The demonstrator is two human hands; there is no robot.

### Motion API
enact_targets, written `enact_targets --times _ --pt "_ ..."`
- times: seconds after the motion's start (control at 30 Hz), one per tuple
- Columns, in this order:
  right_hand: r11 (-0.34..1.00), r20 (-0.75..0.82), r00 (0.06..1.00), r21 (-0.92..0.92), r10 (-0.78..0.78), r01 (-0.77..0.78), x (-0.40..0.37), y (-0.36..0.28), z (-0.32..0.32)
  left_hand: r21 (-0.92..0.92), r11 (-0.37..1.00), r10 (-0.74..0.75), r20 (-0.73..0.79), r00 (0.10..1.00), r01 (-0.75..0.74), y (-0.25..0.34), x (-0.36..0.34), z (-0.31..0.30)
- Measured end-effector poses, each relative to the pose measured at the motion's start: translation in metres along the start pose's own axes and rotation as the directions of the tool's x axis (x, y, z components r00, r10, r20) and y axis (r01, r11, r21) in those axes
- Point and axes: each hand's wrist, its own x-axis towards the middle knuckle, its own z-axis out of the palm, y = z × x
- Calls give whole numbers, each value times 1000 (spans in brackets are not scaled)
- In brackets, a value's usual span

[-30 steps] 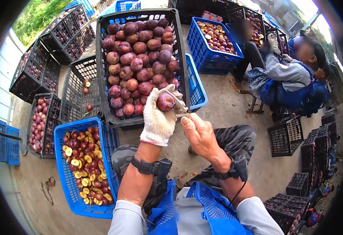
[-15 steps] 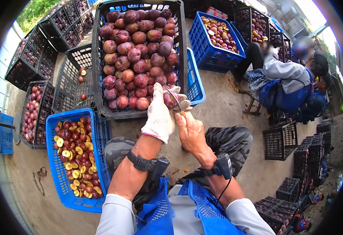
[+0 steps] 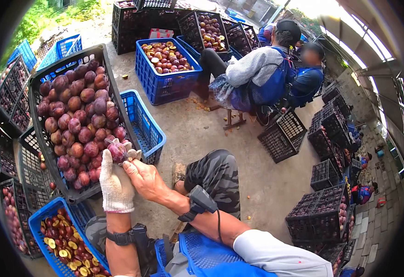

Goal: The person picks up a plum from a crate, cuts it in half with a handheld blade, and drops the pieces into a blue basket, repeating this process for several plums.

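Note:
My left hand (image 3: 118,188), in a white knit glove, is closed around a plum (image 3: 117,151). My bare right hand (image 3: 147,181) meets it there, pinching a small knife (image 3: 126,161) against the fruit; most of the knife is hidden by the fingers. Both hands are over the near right corner of a black crate (image 3: 36,121) heaped with whole plums (image 3: 79,122). Below and to the left, a blue crate (image 3: 35,220) holds cut plum halves (image 3: 65,244), yellow flesh showing.
A light blue crate (image 3: 158,138) stands right of the plums. Farther off, another blue crate (image 3: 167,90) holds cut plums beside a seated co-worker (image 3: 262,69). A black crate (image 3: 280,138) lies tipped on the concrete floor. Stacked crates (image 3: 317,212) line the right side.
My head has turned right, so crates and hands appear farther left. The plum stays in my left hand, and the knife's curved blade, plain before, is now mostly hidden.

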Motion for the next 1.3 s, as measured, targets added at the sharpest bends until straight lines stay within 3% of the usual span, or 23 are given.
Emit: enact_targets --times 0.07,0.13,0.17,0.23,0.27,0.3,0.43,0.47,0.53,0.6,0.67,0.73,0.87,0.97,1.0,1.03,1.07,1.1,1.13,1.17,1.2,1.27,1.3 --pt "1000 -34 999 14 -3 4 0 -3 0 25 1000 -2 59 998 1 11 -3 0" --pt "999 257 966 -26 -31 39 4 -12 -22 108 994 -4 68 998 -3 24 -7 2" --pt "966 255 934 2 -252 260 6 -7 -32 225 974 -12 106 994 -12 26 -11 5" --pt "980 457 872 -160 178 -116 1 -45 -66 506 862 -90 106 990 24 39 -24 11" --pt "976 547 836 -197 31 93 2 -30 -77 635 768 -154 62 986 80 48 -28 7" --pt "962 582 774 -241 251 -130 -1 -47 -84 728 675 -240 60 969 122 59 -35 9" --pt "934 728 586 -267 357 -238 -11 -28 -98 920 333 -560 14 829 209 66 -45 16" --pt "922 720 584 -226 375 -314 -13 -13 -93 920 333 -553 14 833 206 61 -47 14" --pt "847 616 725 170 308 -504 -28 8 -71 728 674 -188 8 982 123 44 -46 11" --pt "849 401 847 245 351 -468 -45 2 -34 678 732 -78 -11 997 65 25 -42 -8" --pt "857 358 904 365 233 -365 -52 12 -14 546 832 -108 -23 994 103 28 -49 -2" --pt "881 343 923 363 175 -302 -53 10 -15 599 795 -96 -24 995 91 40 -50 0" --pt "986 613 773 -67 163 -154 -31 7 -57 794 588 -231 -17 973 153 65 -63 -1" --pt "957 727 641 -289 246 -39 -24 5 -80 971 238 -321 81 944 -3 63 -66 -11" --pt "933 771 556 -359 310 -23 -19 19 -84 958 252 -432 -12 902 134 55 -72 -11" --pt "906 814 449 -423 368 26 -15 10 -84 1000 -3 -539 6 843 -9 54 -74 -2" --pt "883 851 311 -464 424 67 -15 3 -81 986 21 -596 -121 794 166 41 -84 8" --pt "878 828 363 -476 427 53 -19 0 -79 989 -114 -666 -147 731 96 34 -87 15" --pt "796 801 264 -585 537 153 -21 1 -70 969 -211 -701 -240 672 127 28 -90 23" --pt "701 749 174 -661 639 270 -23 1 -63 973 -223 -717 -201 667 53 26 -89 18" --pt "704 769 214 -638 602 311 -25 11 -64 973 -231 -732 -159 663 -22 23 -88 13" --pt "735 738 252 -666 626 128 -13 -45 -94 990 -132 -690 -122 713 41 27 -89 10" --pt "804 769 354 -590 532 74 2 -39 -116 994 71 -630 -24 776 87 30 -85 4"
